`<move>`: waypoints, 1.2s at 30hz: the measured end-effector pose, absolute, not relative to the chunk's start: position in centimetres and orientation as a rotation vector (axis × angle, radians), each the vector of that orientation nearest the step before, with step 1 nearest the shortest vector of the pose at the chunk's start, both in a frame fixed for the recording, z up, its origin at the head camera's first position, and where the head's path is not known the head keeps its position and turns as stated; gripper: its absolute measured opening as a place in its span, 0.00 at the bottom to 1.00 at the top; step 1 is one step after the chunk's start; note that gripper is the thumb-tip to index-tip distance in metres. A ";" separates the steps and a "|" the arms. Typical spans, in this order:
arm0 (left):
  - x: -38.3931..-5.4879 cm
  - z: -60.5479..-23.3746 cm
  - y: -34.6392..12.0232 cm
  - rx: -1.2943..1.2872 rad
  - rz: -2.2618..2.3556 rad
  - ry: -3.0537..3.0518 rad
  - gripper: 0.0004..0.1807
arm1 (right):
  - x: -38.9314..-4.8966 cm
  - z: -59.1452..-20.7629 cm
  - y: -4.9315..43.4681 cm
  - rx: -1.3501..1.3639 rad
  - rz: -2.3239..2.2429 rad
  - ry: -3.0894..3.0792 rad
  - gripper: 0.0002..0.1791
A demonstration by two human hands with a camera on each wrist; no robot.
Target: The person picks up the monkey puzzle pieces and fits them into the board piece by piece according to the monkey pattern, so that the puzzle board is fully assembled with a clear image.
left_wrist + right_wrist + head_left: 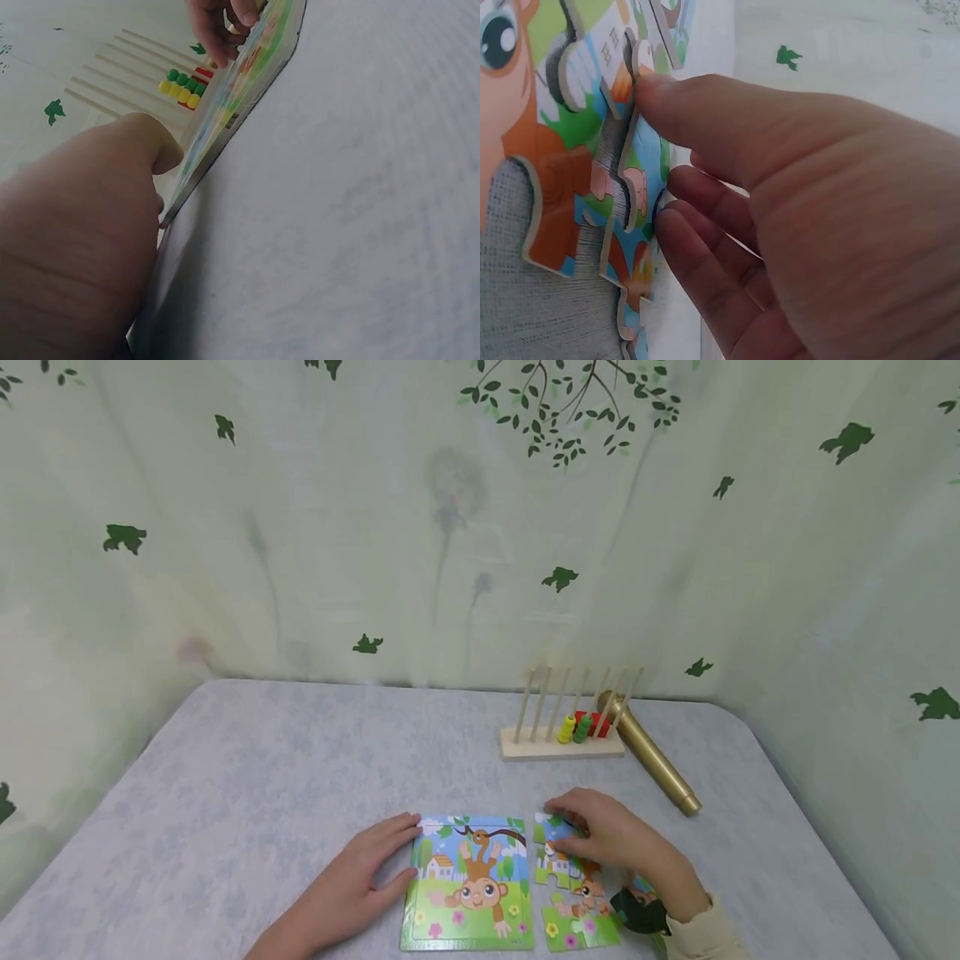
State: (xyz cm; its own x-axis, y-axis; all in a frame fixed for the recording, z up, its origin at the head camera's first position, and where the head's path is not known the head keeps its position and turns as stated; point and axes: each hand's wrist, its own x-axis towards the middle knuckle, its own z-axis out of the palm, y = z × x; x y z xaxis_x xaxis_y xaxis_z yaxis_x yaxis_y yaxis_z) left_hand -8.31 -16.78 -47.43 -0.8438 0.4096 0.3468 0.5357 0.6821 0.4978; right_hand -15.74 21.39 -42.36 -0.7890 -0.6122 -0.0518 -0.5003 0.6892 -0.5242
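On the table point(300, 768), the puzzle board point(468, 885) lies left of loose pieces point(588, 887), a peg rack point(562, 749) behind.

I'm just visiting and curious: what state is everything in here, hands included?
Puzzle board: flat, picture side up, monkey image whole.
Puzzle pieces: beside the board, face up, gaps between some.
Left hand: touching the board's left edge, fingers extended.
Right hand: thumb on a piece, fingers bent; grip unclear.
Peg rack: upright, some pegs bare.
Beads: on some pegs.
Brass-coloured tube: lying down.
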 end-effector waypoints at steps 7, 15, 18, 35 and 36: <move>-8.4 -47.2 -16.9 -0.778 -0.857 -2.699 0.27 | -16.0 -42.3 21.0 -0.919 -0.669 2.708 0.23; -8.6 -47.3 -16.9 -0.814 -0.838 -2.687 0.27 | -15.8 -42.3 21.0 -0.920 -0.647 2.732 0.22; -8.6 -47.2 -16.8 -0.821 -0.841 -2.695 0.27 | -15.7 -42.4 21.2 -0.925 -0.644 2.735 0.21; -8.3 -47.4 -16.9 -0.790 -0.816 -2.730 0.26 | -15.5 -42.4 21.4 -0.973 -0.642 2.723 0.19; -8.3 -47.4 -16.9 -0.790 -0.818 -2.729 0.26 | -15.5 -42.4 21.3 -0.977 -0.640 2.724 0.19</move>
